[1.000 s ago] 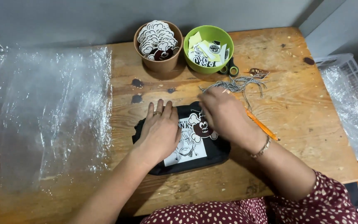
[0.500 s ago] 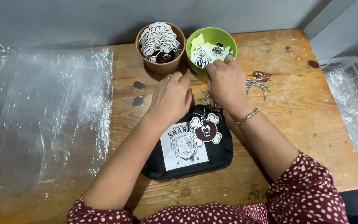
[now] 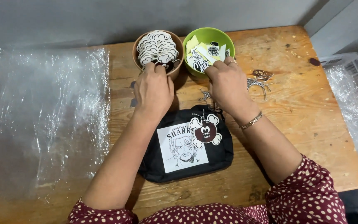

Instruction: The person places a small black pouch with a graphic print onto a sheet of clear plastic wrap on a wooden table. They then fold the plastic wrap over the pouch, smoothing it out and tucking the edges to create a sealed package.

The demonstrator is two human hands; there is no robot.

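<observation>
A black pouch [image 3: 222, 154] lies flat on the wooden table [image 3: 307, 124], close in front of me. It has a white printed patch and a skull-shaped charm [image 3: 204, 130] on a ball chain. My left hand [image 3: 154, 89] reaches into the near side of a brown bowl [image 3: 136, 54] full of white cloud-shaped stickers [image 3: 156, 45], with its fingertips curled among them. My right hand [image 3: 228, 85] rests its fingertips on the black-and-white stickers [image 3: 206, 52] in a green bowl [image 3: 206, 33]. Both hands' fingertips are partly hidden.
A loose pile of ball chains [image 3: 260, 81] lies just right of my right hand. Clear plastic bags [image 3: 42, 116] cover the table's left part. A white basket lined with plastic [image 3: 353, 103] stands beyond the right edge. A grey wall runs behind the bowls.
Both hands left the pouch and moved up to the two bowls. The skull charm now lies on the pouch, which sits nearer to me in the view.
</observation>
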